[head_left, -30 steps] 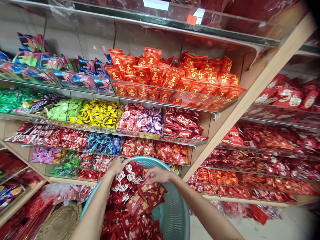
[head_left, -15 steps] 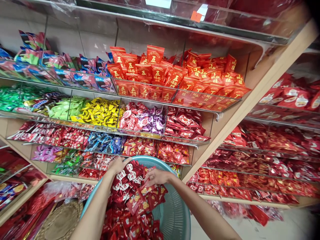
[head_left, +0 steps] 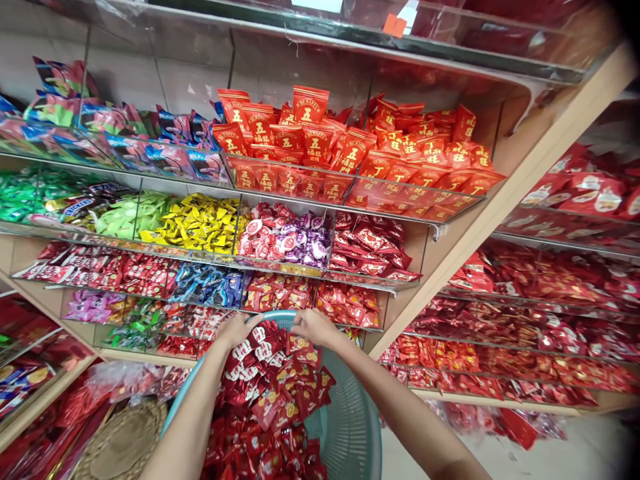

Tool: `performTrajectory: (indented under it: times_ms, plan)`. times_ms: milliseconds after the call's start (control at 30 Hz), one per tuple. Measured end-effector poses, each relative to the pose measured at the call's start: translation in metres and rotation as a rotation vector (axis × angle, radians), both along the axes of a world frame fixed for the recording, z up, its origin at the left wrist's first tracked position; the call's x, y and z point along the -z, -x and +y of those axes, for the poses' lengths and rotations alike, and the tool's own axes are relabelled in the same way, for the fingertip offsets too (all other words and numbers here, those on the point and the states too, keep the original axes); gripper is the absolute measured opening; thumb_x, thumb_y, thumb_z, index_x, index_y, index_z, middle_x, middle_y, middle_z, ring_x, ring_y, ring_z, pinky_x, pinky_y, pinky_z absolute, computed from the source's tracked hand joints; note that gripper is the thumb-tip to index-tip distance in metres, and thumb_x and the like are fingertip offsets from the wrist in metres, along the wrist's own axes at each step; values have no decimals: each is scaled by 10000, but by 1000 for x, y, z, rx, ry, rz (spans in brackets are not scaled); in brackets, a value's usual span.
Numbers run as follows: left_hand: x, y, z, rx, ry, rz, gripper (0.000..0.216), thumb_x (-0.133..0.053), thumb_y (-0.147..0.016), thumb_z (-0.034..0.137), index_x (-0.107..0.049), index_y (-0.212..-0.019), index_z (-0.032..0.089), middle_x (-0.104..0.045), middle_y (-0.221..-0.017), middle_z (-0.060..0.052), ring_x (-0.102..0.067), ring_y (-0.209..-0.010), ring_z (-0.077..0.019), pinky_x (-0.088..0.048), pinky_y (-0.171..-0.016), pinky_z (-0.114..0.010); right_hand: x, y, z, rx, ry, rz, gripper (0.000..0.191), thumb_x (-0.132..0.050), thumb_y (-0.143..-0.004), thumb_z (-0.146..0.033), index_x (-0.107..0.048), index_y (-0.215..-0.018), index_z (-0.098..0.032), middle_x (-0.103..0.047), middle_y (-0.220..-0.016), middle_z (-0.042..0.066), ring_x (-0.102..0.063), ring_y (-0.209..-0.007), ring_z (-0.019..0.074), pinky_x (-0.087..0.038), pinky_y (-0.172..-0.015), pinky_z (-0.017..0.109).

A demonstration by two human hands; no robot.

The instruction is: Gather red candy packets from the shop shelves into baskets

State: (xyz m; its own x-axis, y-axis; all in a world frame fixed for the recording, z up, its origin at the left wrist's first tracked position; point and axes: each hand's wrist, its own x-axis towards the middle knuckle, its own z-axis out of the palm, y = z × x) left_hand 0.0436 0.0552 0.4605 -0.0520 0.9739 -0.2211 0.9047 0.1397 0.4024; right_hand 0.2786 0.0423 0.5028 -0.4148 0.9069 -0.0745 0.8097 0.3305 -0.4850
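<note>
A teal plastic basket with slotted sides holds many small wrapped candies. My left hand is closed on its far rim, left of the middle. My right hand is at the far rim too, a little to the right, its fingers curled and the tips partly hidden; whether they grip the rim or a packet cannot be seen. Beneath the hands lie dark red packets with white lettering and red packets with orange pictures. More shiny red packets fill the near side of the basket.
Tilted clear-fronted shelves face me, with red-orange packets, yellow candies and purple candies in compartments. A wooden post divides them from red-filled shelves on the right. A woven round item lies at lower left.
My right hand has moved up and away from the candies inside the basket to its far rim. My left hand has stayed on the rim.
</note>
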Motion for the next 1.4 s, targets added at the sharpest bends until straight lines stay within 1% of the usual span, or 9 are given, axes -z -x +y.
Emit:
performTrajectory:
  times_ms: [200,433,767,933,1033,1133,1233,1300,1400]
  plan:
    - [-8,-3,-5,14,7,-39,734,-229,-657,785,-661,-821,215,-695,-881,-91,-620,-875,-284,-437,-746,-353,-16,23,42,75,-204,-205,218,-430,-817,-185,-555,-994,-176,-605,-973,84,-563,-880,168,-384,-695,244]
    - [-8,-2,-5,-9,5,-64,730,-256,-665,771,-658,-923,219,-692,-928,-96,-627,-873,-268,-431,-768,-338,11,44,79,217,-171,-276,480,-493,-749,-113,-415,-1219,-166,-439,-1256,160,-435,-1120,256,-378,-846,357]
    - [-8,-1,-5,0,-6,-43,738,-228,-670,771,-660,-925,229,-686,-958,-92,-614,-905,-287,-431,-769,-366,18,46,81,317,-147,-303,550,-582,-710,-188,-407,-1230,-155,-552,-1123,150,-458,-1083,265,-361,-850,368]
    - [-7,-1,-4,6,-6,-35,729,-246,-659,777,-667,-872,220,-688,-938,-95,-616,-896,-288,-431,-760,-355,19,49,79,324,-148,-281,388,-554,-731,-173,-512,-1115,-145,-560,-1097,146,-470,-1072,252,-364,-829,338]
    - [-6,0,-4,8,-5,-46,729,-228,-666,776,-664,-878,233,-689,-941,-86,-617,-894,-285,-433,-759,-361,16,48,73,314,-127,-259,248,-515,-762,-163,-575,-1002,-156,-560,-1075,134,-546,-960,218,-394,-744,295]
    - [-7,0,-5,-1,-4,-44,739,-222,-664,779,-659,-911,236,-689,-943,-88,-619,-892,-288,-436,-759,-368,11,42,61,301,-150,-230,238,-501,-785,-192,-560,-1016,-179,-522,-1122,124,-564,-918,198,-399,-703,277]
    - [-7,0,-5,4,-3,-36,749,-223,-660,781,-663,-891,221,-690,-930,-100,-619,-891,-293,-439,-753,-362,7,31,48,296,-236,-68,255,-533,-767,-200,-534,-1021,-191,-524,-1092,103,-553,-905,183,-391,-696,266]
    - [-8,0,-5,7,-5,-27,751,-220,-659,781,-666,-873,217,-689,-922,-105,-618,-889,-300,-439,-747,-365,7,24,40,296,-237,184,182,-559,-748,-232,-547,-922,-179,-568,-945,65,-553,-807,161,-388,-653,254]
    - [-8,0,-5,-2,1,-14,746,-232,-653,783,-662,-885,220,-688,-914,-108,-617,-882,-309,-437,-738,-373,9,16,25,302,-44,735,187,-598,-717,-337,-529,-768,-170,-556,-690,-12,-513,-631,114,-378,-562,220]
